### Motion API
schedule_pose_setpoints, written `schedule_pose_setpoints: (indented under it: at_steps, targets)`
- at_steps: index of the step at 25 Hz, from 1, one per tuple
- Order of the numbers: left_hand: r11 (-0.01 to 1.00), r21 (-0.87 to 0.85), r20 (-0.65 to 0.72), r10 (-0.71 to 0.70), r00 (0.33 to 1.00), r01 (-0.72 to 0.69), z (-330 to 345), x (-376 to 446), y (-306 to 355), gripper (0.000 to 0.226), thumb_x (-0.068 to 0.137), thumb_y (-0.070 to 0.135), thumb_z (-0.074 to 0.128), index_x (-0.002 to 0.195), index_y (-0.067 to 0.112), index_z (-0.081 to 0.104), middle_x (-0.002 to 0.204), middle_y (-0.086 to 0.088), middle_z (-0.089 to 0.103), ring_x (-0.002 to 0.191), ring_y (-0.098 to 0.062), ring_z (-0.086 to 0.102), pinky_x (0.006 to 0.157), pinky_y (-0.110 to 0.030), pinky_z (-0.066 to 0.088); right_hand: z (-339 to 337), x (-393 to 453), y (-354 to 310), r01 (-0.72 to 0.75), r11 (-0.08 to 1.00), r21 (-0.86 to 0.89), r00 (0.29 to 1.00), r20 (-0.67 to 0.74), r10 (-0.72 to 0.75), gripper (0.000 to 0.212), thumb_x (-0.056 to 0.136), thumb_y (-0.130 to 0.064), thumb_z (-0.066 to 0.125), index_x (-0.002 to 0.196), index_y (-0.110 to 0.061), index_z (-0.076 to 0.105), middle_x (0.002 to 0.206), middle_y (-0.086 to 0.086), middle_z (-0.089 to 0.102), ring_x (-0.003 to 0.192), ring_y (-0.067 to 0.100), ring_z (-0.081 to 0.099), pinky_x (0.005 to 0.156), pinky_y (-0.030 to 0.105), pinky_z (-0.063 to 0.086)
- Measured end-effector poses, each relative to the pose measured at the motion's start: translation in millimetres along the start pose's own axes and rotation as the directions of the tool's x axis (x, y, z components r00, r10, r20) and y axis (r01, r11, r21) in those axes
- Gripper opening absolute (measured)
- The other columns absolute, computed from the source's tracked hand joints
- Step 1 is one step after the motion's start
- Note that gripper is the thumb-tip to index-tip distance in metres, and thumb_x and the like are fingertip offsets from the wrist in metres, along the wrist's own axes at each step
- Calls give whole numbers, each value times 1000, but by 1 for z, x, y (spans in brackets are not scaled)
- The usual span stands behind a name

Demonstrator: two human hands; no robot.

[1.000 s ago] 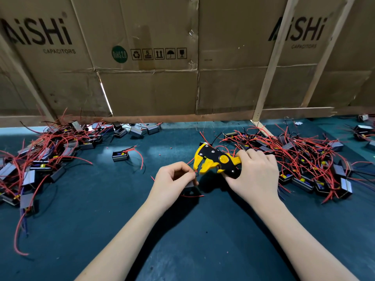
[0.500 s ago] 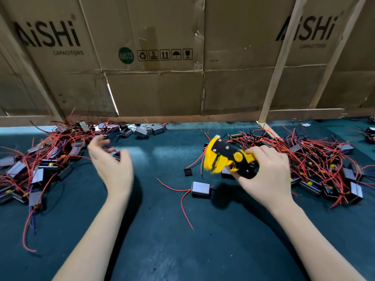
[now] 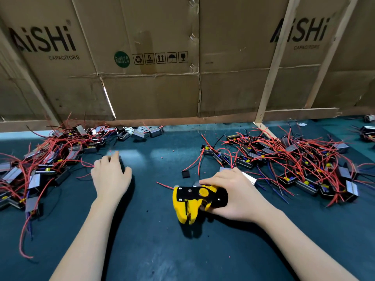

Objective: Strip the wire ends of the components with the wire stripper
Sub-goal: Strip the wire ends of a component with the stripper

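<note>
Since half a second ago the right hand (image 3: 238, 194) has dropped from mid-frame toward the lower centre, carrying the wire stripper (image 3: 197, 201) down close to the teal mat (image 3: 142, 250); the left hand (image 3: 110, 175) has sunk onto the mat at the inner edge of the left pile of components (image 3: 46, 159), and the grey component that lay at centre is now hidden under the right hand, only its pale edge (image 3: 248, 178) showing; the right fingers curl round the stripper's black handles, its yellow jaws pointing down toward the bottom of the frame with no wire between them; the left fingers (image 3: 113, 159) are blurred and bent over something dark, and I cannot tell whether they grip it; the unstripped stock seems to lie in the right pile (image 3: 294, 161), upper right of centre, just beyond the right knuckles; the likely trouble is tangling, since the red leads cross one another, so lifting one unit may drag its neighbours; a careless squeeze could also nick the conductor if the lead sits crooked in the jaws.
</note>
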State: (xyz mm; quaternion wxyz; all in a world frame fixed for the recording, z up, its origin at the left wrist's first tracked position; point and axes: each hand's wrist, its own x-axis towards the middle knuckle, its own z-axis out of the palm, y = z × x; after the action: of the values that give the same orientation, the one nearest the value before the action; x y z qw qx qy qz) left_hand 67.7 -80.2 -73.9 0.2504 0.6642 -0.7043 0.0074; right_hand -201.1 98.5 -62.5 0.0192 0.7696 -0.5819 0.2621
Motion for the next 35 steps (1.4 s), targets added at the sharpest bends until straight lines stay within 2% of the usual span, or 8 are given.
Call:
schedule_pose_setpoints:
  at_steps: [6, 11, 15, 19, 22, 26, 29, 35]
  targets:
    - [908, -387, 14, 177, 984, -157, -17, -12, 21, 14, 85, 9, 68, 96, 14, 76, 94, -5, 75, 92, -23, 67, 89, -34, 49, 2, 4, 1, -104, 994, -15, 991, -87, 102, 38, 69, -50, 78, 98, -26, 70, 90, -12, 66, 87, 17, 58, 81, 38, 38]
    - [683, -650, 124, 527, 841, -332, -25, -32, 45, 15, 87, 11, 71, 76, 20, 77, 90, 8, 72, 90, -2, 65, 83, -9, 43, 2, 7, -4, -111, 991, -81, 986, -133, 99, 34, 62, -36, 67, 94, -24, 70, 85, -10, 66, 85, 21, 62, 77, 39, 40]
    - [625, -720, -50, 387, 921, -302, -33, -31, 46, 28, 91, 17, 67, 64, 15, 74, 92, 0, 65, 89, -1, 59, 73, -3, 39, -15, 5, 17, -348, 933, -91, 828, -496, 261, 36, 59, -31, 72, 93, -21, 71, 90, -4, 69, 88, 26, 64, 77, 39, 38]
    - [728, -659, -165, 107, 981, -190, -37, -28, 41, 53, 94, 51, 54, 55, 17, 66, 61, -3, 56, 60, -21, 50, 61, -33, 38, -33, -5, 39, -546, 838, 17, 604, -685, 408, 30, 70, -26, 84, 95, -16, 71, 88, 3, 70, 85, 31, 64, 80, 43, 46]
    - [887, -442, -97, 104, 990, -136, -36, -33, 42, 66, 85, 67, 55, 52, 10, 54, 46, -4, 41, 58, -33, 48, 54, -33, 37, -35, -5, 31, -338, 851, 402, 639, -566, 521, 16, 77, -25, 83, 85, -22, 70, 78, -5, 68, 76, 16, 62, 78, 25, 50]
    - [940, -320, -22, 116, 993, -117, -30, -38, 51, 37, 75, 54, 75, 60, 24, 60, 54, 12, 58, 65, -20, 59, 55, -25, 36, -30, -1, 4, -154, 599, 786, 898, -142, 416, 26, 75, -40, 76, 87, -16, 72, 86, 6, 72, 76, 11, 63, 74, 19, 48]
    - [900, -411, 9, 165, 986, -146, -23, -39, 53, 19, 75, 40, 80, 77, 26, 68, 68, 11, 65, 68, -18, 58, 63, -30, 48, -20, 1, -9, -229, 631, 741, 965, 90, 244, 31, 75, -40, 76, 88, -12, 72, 89, 11, 72, 83, 18, 67, 81, 30, 52]
    - [832, -500, -14, 271, 963, -241, -10, -47, 63, 12, 77, 28, 80, 85, 27, 71, 74, 15, 61, 56, -4, 48, 62, -28, 43, -16, 3, -16, -310, 654, 690, 942, 132, 307, 44, 68, -51, 75, 96, -17, 71, 95, 4, 73, 91, 22, 68, 90, 36, 50]
